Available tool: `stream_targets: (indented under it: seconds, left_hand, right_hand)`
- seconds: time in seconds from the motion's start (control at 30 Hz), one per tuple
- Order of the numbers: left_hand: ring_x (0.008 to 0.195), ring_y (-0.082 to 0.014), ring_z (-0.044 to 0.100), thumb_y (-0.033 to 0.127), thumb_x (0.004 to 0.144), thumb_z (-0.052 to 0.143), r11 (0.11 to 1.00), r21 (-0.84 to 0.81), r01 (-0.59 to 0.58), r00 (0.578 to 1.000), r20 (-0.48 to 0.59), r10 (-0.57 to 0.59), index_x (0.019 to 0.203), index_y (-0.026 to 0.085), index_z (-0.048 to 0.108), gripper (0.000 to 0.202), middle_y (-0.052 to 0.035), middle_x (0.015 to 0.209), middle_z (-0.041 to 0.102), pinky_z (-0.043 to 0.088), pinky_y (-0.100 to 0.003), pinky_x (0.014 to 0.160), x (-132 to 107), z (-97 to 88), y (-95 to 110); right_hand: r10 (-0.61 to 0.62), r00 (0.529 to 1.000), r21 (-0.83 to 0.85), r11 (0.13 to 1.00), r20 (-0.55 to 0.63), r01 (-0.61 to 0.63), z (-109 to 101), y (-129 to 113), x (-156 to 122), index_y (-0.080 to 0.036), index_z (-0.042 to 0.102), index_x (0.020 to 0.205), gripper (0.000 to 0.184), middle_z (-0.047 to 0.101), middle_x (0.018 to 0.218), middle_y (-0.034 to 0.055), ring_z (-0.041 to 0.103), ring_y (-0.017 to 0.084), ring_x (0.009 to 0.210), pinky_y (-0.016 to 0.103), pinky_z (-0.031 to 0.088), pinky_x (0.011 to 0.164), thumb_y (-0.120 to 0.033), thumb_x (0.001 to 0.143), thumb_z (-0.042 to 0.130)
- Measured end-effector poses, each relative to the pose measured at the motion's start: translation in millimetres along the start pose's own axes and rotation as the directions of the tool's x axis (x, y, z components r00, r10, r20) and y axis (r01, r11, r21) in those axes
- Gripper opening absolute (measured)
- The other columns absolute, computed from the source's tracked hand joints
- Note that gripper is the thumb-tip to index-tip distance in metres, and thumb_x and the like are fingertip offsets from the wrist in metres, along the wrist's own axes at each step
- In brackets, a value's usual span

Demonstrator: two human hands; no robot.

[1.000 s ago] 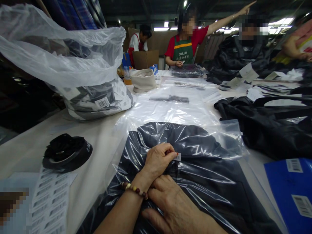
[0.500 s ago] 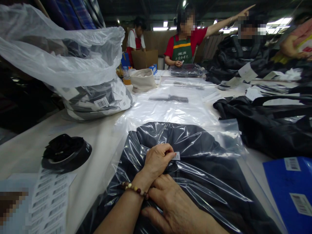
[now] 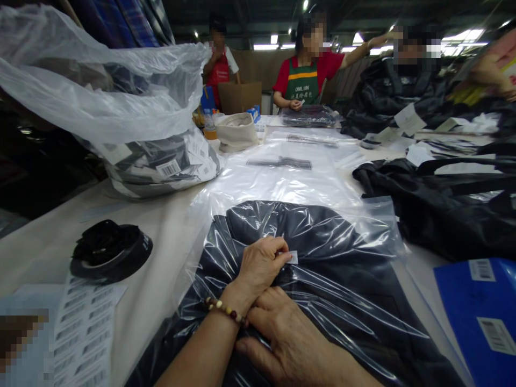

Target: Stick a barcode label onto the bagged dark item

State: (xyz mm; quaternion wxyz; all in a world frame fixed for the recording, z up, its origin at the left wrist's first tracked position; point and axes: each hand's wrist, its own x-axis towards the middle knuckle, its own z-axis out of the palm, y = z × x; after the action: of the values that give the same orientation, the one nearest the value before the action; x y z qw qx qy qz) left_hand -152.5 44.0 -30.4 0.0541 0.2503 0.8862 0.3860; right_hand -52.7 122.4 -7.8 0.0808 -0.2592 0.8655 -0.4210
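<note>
A black bag point(image 3: 342, 279) in a clear plastic sleeve point(image 3: 379, 209) lies flat before me. My left hand point(image 3: 262, 263), with a beaded bracelet point(image 3: 223, 309) on its wrist, rests on the sleeve. Its thumb and forefinger pinch the edge of a small white label point(image 3: 294, 257), which lies against the plastic. Just below, my right hand point(image 3: 282, 328) presses on the sleeve against my left wrist. The right thumb stands apart from the fingers, whose tips are partly hidden beside that wrist.
At left are a sheet of barcode stickers point(image 3: 84, 333), a black tape roll point(image 3: 133, 258) and a plastic sack of tags point(image 3: 161, 172). Clear sleeves point(image 3: 274, 183) lie ahead. Right are a blue packet point(image 3: 463, 301) and black bags point(image 3: 435, 199). A co-worker point(image 3: 304, 80) stands across the table.
My hands and the label have hardly moved. Across the table the co-worker's pointing arm has lowered a little, and the person behind has straightened up, a hand raised toward the face.
</note>
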Motion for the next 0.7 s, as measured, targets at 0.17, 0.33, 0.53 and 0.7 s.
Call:
stream_targets:
  seconds: [0.17, 0.33, 0.53, 0.7]
  left_hand:
    - [0.067, -0.0112, 0.052, 0.024, 0.078, 0.064, 1.000, 0.014, -0.006, 1.000, 0.007, 0.006, 0.069, 0.023, 0.059, 0.010, 0.0062, 0.071, 0.057, 0.033, -0.025, 0.062, 0.2, -0.1, 1.6]
    - [0.067, -0.0110, 0.051, 0.023, 0.078, 0.065, 1.000, 0.022, -0.005, 1.000, 0.006, 0.005, 0.069, 0.022, 0.058, 0.011, 0.0062, 0.070, 0.057, 0.034, -0.025, 0.062, -0.4, -1.4, 2.9]
    - [0.067, -0.0102, 0.051, 0.022, 0.078, 0.066, 0.999, 0.032, -0.008, 1.000, 0.004, 0.008, 0.070, 0.021, 0.058, 0.011, 0.0068, 0.070, 0.056, 0.033, -0.024, 0.061, -0.3, -0.9, 2.3]
    - [0.067, -0.0099, 0.051, 0.022, 0.078, 0.067, 0.999, 0.037, -0.007, 1.000, 0.002, 0.007, 0.070, 0.021, 0.058, 0.012, 0.0072, 0.070, 0.055, 0.033, -0.023, 0.061, -0.5, -0.9, 1.6]
  right_hand:
    - [0.000, 1.000, 0.007, 1.000, -0.012, 0.000, 2.1, 2.5, -0.5, -0.018, 0.062, 0.101, 0.023, 0.063, 0.108, 0.0077, 0.051, 0.021, 0.110, 0.035, 0.036, 0.098, -0.033, 0.085, 0.054]
    - [-0.005, 1.000, 0.004, 1.000, -0.017, 0.005, 3.5, 3.9, -1.2, -0.019, 0.062, 0.101, 0.023, 0.063, 0.109, 0.0072, 0.051, 0.021, 0.109, 0.036, 0.036, 0.098, -0.034, 0.086, 0.054]
    - [-0.024, 0.999, 0.012, 1.000, -0.028, 0.024, 2.5, 3.1, -1.4, -0.018, 0.062, 0.102, 0.022, 0.063, 0.107, 0.0066, 0.051, 0.020, 0.110, 0.033, 0.035, 0.100, -0.032, 0.086, 0.055]
    - [-0.028, 0.999, 0.025, 0.999, -0.037, 0.029, 2.2, 3.3, -1.7, -0.018, 0.062, 0.103, 0.023, 0.064, 0.108, 0.0068, 0.051, 0.020, 0.111, 0.034, 0.035, 0.100, -0.032, 0.086, 0.054]
